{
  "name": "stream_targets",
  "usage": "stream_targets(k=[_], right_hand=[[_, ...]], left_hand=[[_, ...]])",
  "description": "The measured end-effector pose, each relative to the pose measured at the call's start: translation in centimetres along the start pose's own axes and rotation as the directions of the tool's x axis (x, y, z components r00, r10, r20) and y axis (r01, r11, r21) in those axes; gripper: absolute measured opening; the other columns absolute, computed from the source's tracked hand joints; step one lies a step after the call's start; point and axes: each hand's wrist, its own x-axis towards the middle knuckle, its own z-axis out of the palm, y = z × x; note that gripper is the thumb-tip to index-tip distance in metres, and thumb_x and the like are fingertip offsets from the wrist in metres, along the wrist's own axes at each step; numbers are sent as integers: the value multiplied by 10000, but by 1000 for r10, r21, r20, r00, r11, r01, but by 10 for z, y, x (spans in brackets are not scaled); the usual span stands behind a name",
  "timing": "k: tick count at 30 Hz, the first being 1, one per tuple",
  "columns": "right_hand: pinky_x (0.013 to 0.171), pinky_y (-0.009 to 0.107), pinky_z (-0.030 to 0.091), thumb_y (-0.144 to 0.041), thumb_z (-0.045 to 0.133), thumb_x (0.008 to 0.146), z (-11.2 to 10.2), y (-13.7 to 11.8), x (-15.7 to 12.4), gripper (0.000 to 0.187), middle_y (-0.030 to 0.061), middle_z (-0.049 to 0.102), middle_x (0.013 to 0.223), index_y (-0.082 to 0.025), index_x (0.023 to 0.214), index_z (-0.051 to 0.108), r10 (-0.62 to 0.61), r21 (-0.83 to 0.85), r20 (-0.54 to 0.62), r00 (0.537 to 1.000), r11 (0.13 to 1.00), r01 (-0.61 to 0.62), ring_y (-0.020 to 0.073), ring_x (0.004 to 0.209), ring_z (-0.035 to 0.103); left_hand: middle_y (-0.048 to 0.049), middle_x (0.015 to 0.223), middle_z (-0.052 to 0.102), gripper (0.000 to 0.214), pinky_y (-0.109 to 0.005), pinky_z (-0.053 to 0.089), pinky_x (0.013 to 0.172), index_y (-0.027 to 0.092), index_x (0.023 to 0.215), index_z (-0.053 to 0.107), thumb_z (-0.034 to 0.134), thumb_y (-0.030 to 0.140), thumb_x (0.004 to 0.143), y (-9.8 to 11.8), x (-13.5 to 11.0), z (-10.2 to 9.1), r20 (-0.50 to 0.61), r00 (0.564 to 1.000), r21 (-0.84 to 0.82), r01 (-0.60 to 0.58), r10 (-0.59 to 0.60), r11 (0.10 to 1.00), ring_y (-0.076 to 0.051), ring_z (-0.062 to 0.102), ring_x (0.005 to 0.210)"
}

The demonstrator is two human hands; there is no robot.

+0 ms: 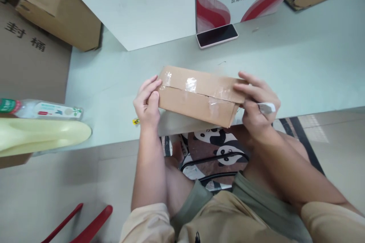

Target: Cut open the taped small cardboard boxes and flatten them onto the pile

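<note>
Ok so your smooth, pale mint-green bench (308,60) is carrying a fair bit. Along the back you've got a big plain white box (159,7), then a white carton with red swirls and lettering (242,3) beside it. A black-screened phone with a pale pink edge (217,36) lies flat by that carton's foot. Back left there's a brown cardboard box (68,19), plus a tiny yellow scrap (136,121) near your front edge.

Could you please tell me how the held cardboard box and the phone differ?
The cardboard box is brown with clear tape, while the phone has a dark screen and pale rim. The box has the left hand and right hand on it; the phone lies untouched on the table. The box is bulkier than the phone. Both are roughly rectangular.
</note>
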Motion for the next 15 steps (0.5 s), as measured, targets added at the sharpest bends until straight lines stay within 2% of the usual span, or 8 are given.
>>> stream_targets(k=[3,4,5,7,10,13,15], right_hand=[[1010,538,542,-347,383,972,-2,1,4,354,89,684,1268,-285,1126,695,28,-151,-129,991,987,-48,288,1214,649],[1007,521,540,-322,378,975,-2,3,5,349,93,700,1224,-276,1116,693,15,-187,-131,991,982,-39,278,1190,659],[1004,507,537,-308,379,975,-1,6,6,340,92,718,1173,-268,1097,694,-2,-216,-100,995,976,-20,270,1159,671],[994,496,528,-304,396,971,4,10,7,331,86,743,1117,-251,1120,687,-21,-235,34,999,971,28,265,1115,690],[979,498,510,-330,418,975,12,13,3,401,107,737,1197,-217,1307,613,-46,-179,231,972,980,89,278,1140,691],[983,503,501,-331,403,990,18,9,-2,490,149,661,1360,-208,1460,473,-96,-69,308,947,990,122,290,1213,670],[1024,526,490,-307,399,994,17,5,-4,558,156,603,1441,-219,1543,349,-138,20,294,946,990,138,293,1286,635]], left_hand=[[-32,1222,734,250,-440,422,1186,278,1030,805,643,387,875,-11,4,-9,-37,999,6,-4,4,1000,-237,646,1239],[-39,1217,736,259,-434,424,1184,265,1021,804,643,394,864,-16,5,-14,-65,998,0,5,-5,1000,-239,648,1236],[-48,1206,739,272,-431,427,1179,250,1011,801,639,404,856,-20,7,-18,-107,994,-13,24,-25,1000,-243,650,1233],[-66,1167,745,319,-439,451,1151,217,1006,787,631,436,835,-29,11,-25,-210,972,-71,88,-101,994,-258,659,1212],[-81,1099,739,420,-434,510,1067,174,1015,751,655,502,771,-37,13,-27,-318,921,-194,169,-225,966,-272,674,1145],[-75,1177,716,490,-386,550,982,195,1094,715,642,558,772,-40,10,-19,-327,903,-253,199,-277,947,-259,662,1154],[-68,1209,714,528,-356,566,931,228,1135,696,616,620,791,-41,4,-9,-255,906,-274,266,-337,924,-253,663,1169]])
